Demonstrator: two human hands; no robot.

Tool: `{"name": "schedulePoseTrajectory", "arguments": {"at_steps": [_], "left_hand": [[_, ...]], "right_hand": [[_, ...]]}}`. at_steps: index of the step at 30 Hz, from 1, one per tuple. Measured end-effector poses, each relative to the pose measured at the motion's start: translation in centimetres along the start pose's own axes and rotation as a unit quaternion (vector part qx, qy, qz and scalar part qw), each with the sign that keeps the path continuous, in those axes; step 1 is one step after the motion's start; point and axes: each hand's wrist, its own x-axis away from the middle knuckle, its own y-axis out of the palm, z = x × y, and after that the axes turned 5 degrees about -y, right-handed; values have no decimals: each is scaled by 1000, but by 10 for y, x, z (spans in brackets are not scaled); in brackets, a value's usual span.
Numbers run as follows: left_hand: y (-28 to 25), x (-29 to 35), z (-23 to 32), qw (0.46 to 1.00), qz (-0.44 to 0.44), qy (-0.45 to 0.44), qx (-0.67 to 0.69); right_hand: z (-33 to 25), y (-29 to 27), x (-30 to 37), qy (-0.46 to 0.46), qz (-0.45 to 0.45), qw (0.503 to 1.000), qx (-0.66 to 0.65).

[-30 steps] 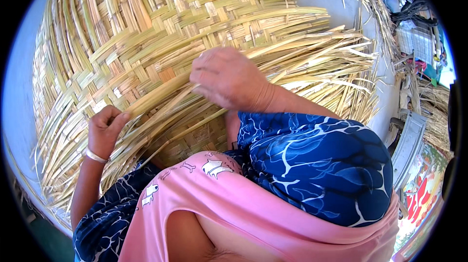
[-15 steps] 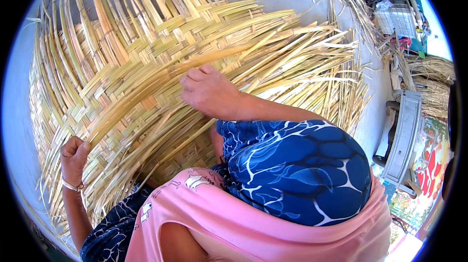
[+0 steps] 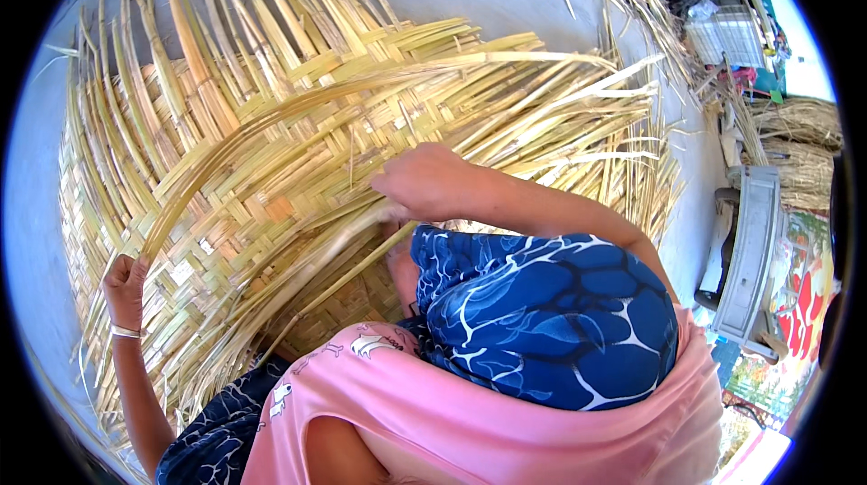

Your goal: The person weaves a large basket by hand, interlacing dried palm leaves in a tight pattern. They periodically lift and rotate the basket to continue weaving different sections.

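My left hand (image 3: 125,291), with a pale bracelet at the wrist, is closed on the near-left end of a long, flat bundle of yellow reed strips (image 3: 185,194). The bundle bows up and right across a large woven reed mat (image 3: 271,205), its far end lying towards the right edge. My right hand (image 3: 424,180) is closed in a fist low over the middle of the mat. A pale, motion-blurred reed strip (image 3: 348,230) runs from just under that fist down to the left. The fingertips are hidden beneath the hand.
Loose strip ends (image 3: 578,137) fan out at the mat's right; others (image 3: 217,20) stick out at its far side. My blue patterned trouser leg (image 3: 551,313) is bent beside the mat. A grey wooden stool or bench (image 3: 754,250), reed bundles (image 3: 799,146) and a white basket (image 3: 722,33) stand right.
My right hand has moved right and slightly nearer, away from the long bundle. The bundle now bows higher off the mat. My left hand has shifted slightly left, still gripping its end.
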Motion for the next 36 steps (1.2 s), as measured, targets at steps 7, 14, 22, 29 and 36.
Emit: {"name": "schedulePoseTrajectory", "arguments": {"at_steps": [7, 14, 22, 29, 36], "left_hand": [[-10, 35, 45, 982, -139, -102, 82], [16, 74, 48, 982, -189, 3, -29], [26, 72, 148, 931, -311, 2, 191], [23, 59, 230, 855, -325, 14, 404], [-19, 76, 268, 943, -152, 231, 186]], "right_hand": [[9, 30, -41, 8, 178, 691, -700], [2, 3, -57, -44, 307, 467, -828], [-90, -76, -67, -207, 8, 676, -707], [-152, -65, -82, -237, -270, 732, -579], [-150, -62, -66, -237, -149, 777, -564]]}}
